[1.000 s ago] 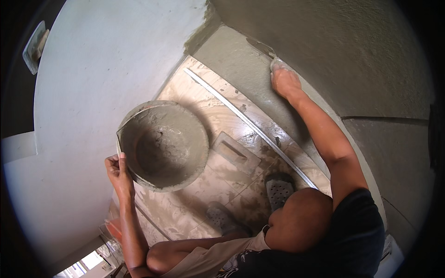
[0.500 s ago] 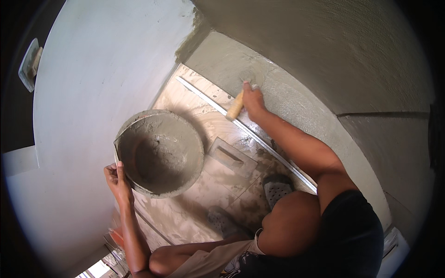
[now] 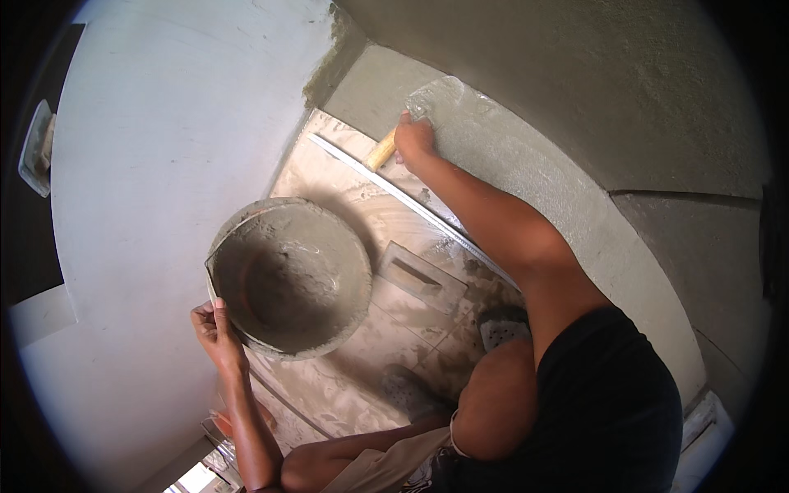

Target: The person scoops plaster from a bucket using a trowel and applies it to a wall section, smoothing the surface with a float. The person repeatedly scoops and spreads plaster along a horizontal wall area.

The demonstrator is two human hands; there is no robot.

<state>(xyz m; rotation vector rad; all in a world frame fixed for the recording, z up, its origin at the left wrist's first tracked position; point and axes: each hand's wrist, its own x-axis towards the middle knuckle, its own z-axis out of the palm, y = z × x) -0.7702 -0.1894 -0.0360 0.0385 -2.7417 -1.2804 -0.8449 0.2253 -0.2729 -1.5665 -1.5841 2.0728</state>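
Note:
My left hand (image 3: 220, 333) grips the pale handle (image 3: 210, 283) at the left side of a round, mortar-coated bucket (image 3: 355, 271), which has grey mortar inside. Pressed to a band of smooth wet mortar (image 3: 526, 156) along the foot of the grey wall is a trowel blade (image 3: 440, 89); my right hand (image 3: 415, 135) is closed on this trowel, its wooden handle (image 3: 383, 150) pointing down-left. Beside the band, a long metal straightedge (image 3: 337, 155) lies on the tiles, partly hidden by my right arm. A rectangular float (image 3: 423, 278) lies right of the bucket.
A white wall (image 3: 148, 164) rises at the left, with another float (image 3: 37, 148) beyond its edge. A rough grey wall (image 3: 575, 82) bounds the top right. My feet in grey clogs (image 3: 503, 329) are on the smeared tiles; an orange object (image 3: 222, 423) sits at lower left.
My right hand has swept left with the trowel, dipping and then rising again over the last half second; the wooden handle now shows. My left hand stays on the bucket's handle.

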